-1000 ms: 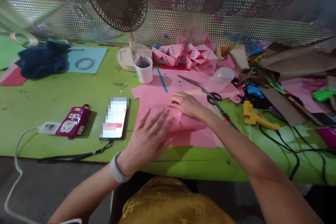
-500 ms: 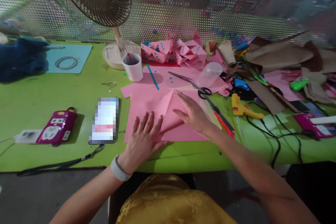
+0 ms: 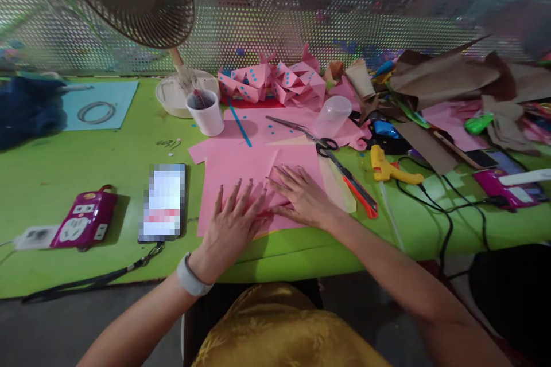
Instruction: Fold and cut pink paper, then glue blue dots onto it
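Palms down, I have both hands on the pink paper (image 3: 241, 161), which lies flat at the near edge of the green table (image 3: 123, 155). My left hand (image 3: 226, 232), with a pale band (image 3: 191, 277) around the wrist, covers the paper's nearer left part, its fingers (image 3: 233, 197) spread apart and clamped on nothing. My right hand (image 3: 305, 198) rests just beside it, tilted inward, fingers likewise apart; a pale crease shows in the paper just past their tips. Beyond my hands, a thin blue strip (image 3: 240, 122) and the scissors (image 3: 297, 127) lie on more pink paper, and a white cup (image 3: 209, 117) stands to the left. On my right are a red-and-black cutter (image 3: 364, 198) and a yellow glue gun (image 3: 381, 165); on my left, a phone (image 3: 163, 200) and, farther out, a purple power socket (image 3: 86, 215).
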### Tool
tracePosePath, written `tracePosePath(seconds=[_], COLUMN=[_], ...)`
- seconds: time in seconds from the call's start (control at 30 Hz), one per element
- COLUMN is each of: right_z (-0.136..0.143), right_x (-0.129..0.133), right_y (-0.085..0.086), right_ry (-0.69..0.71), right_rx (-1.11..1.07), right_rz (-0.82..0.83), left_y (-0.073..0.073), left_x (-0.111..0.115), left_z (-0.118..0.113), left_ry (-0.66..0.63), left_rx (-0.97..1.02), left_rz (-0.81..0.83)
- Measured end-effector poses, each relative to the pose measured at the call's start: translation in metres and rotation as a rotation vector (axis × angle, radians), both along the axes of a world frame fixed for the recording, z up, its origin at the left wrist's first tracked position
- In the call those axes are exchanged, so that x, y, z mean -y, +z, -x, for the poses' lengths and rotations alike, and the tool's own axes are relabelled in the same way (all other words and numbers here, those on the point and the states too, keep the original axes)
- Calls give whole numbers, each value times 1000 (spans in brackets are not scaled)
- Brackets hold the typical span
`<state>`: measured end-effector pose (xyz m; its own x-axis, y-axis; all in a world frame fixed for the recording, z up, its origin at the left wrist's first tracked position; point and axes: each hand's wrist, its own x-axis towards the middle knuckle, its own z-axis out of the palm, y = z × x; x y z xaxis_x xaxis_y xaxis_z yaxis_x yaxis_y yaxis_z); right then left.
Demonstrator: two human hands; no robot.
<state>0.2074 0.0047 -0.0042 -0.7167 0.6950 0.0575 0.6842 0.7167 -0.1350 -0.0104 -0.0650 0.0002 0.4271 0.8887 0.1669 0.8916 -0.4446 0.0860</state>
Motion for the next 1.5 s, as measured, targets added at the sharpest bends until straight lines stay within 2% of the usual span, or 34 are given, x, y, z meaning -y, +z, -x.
tracePosePath(seconds=[0.4,0.67,0.9,1.5], right_z=[2,1,1,3], right_x=[-1,-1,-2,-1], right_y=[2,-6,-13,-13], right_ry=[-24,-6,5,-17], right_rx=[-16,-27,-2,29], right_rz=[-4,-22,-41,-34], left_y=[-9,-6,-12,-14], left_x=[-2,0,1,-3], left_z=[0,-2,0,2], left_ry=[-26,-4,-5,-8], left_rx=[15,12,14,32], left_rz=[43,62,12,-12])
